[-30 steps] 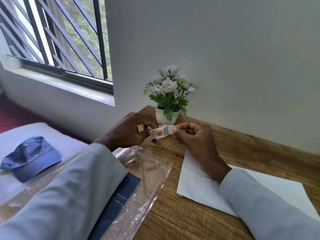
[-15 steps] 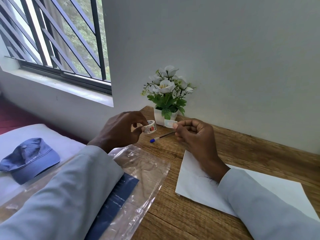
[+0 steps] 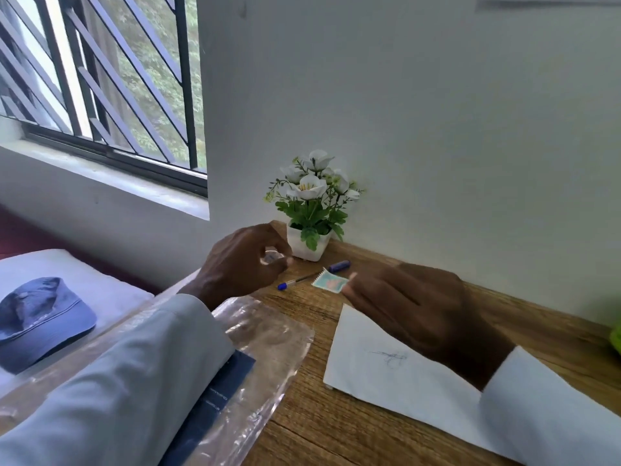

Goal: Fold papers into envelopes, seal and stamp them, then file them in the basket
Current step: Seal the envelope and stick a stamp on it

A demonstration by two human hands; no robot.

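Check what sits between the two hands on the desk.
In the head view, a blue pen lies on the desk between the left hand and right hand; the stamp, pinched by the right, juts into the gap.

Plain white wall (image 3: 437, 112) rises behind a wooden desk (image 3: 336, 415) with visible grain. At left, a window (image 3: 100, 79) with dark diagonal bars admits daylight; green foliage shows beyond, and a pale sill (image 3: 111, 173) runs beneath. A white-covered bed (image 3: 84, 280) stands beside the desk.
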